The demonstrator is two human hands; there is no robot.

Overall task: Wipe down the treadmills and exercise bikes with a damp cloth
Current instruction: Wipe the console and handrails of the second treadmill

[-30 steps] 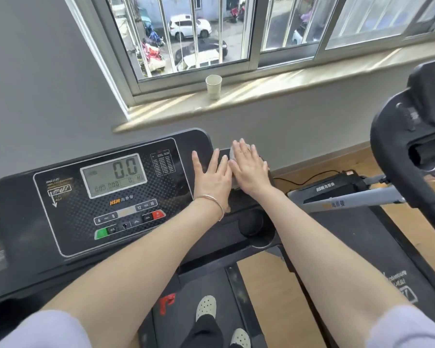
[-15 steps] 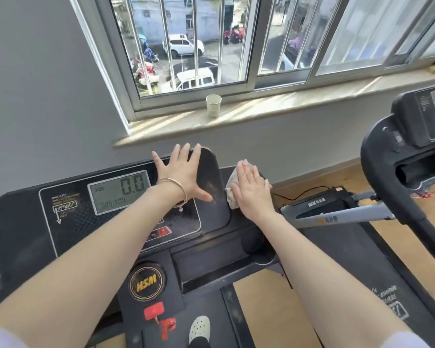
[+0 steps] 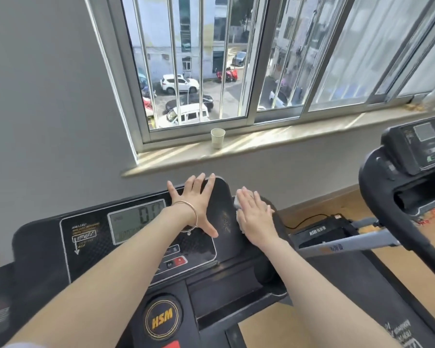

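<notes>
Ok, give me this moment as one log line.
phase: wiping console | left hand: flat on console top, bare | right hand: flat, pressing cloth on console's right edge | cup: on sill

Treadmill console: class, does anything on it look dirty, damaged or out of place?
Pale specks, like dust, mark the console between the left hand and the right hand pressing the cloth. Nothing looks broken.
</notes>
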